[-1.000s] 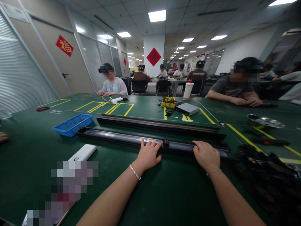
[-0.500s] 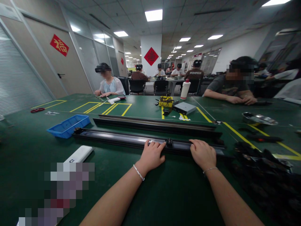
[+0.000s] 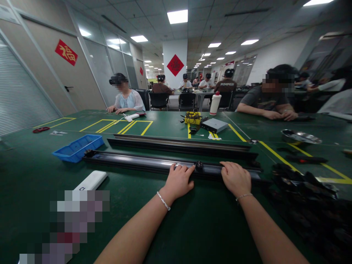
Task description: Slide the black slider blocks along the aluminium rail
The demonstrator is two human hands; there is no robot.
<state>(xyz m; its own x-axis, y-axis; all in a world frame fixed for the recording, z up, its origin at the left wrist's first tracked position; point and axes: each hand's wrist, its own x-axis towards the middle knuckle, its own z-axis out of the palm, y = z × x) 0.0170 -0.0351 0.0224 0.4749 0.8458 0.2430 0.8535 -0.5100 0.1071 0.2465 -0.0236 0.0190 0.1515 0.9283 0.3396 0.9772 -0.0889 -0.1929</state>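
Observation:
A long dark rail [image 3: 132, 161] lies across the green table [image 3: 33, 183] in front of me, with a small black fitting [image 3: 199, 167] on it. My left hand [image 3: 178, 180] rests on the rail just left of the fitting, fingers curled over its near edge. My right hand [image 3: 236, 178] grips the rail just right of the fitting, fingers folded over it. A second dark rail [image 3: 178, 144] lies parallel behind the first.
A blue tray [image 3: 78, 147] stands at the rail's left end, a white flat box [image 3: 91, 180] near it. A heap of black parts [image 3: 308, 198] fills the right. A metal dish [image 3: 300, 136], yellow box [image 3: 192, 118] and grey box [image 3: 214, 125] sit farther back. Other people sit around the tables.
Both hands stay on the rail and have moved slightly closer to the fitting. The camera has shifted a little, so the scene sits further left.

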